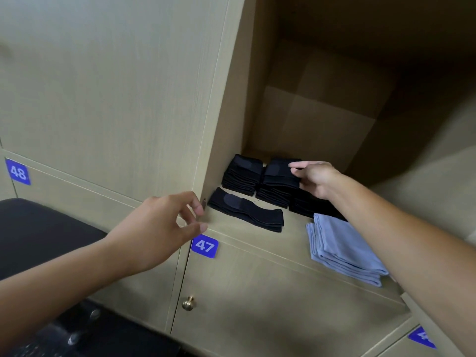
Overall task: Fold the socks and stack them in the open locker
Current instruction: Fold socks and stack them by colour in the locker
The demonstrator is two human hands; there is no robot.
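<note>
Inside the open locker (252,235) stand stacks of folded black socks: a left stack (242,177), a middle stack (277,188) and a third one (306,206) partly hidden behind my right arm. My right hand (315,179) pinches a folded black sock (279,171) lying on top of the middle stack. In front of the stacks a longer black sock pair (247,211) lies flat on the shelf. My left hand (164,228) hovers at the shelf's front left corner, fingers apart and holding nothing.
A pile of folded light-blue cloths (345,249) lies at the shelf's front right. Below is closed locker door 47 (204,246) with a brass knob (188,303); door 48 (18,172) is further left. A black seat (38,235) sits at lower left.
</note>
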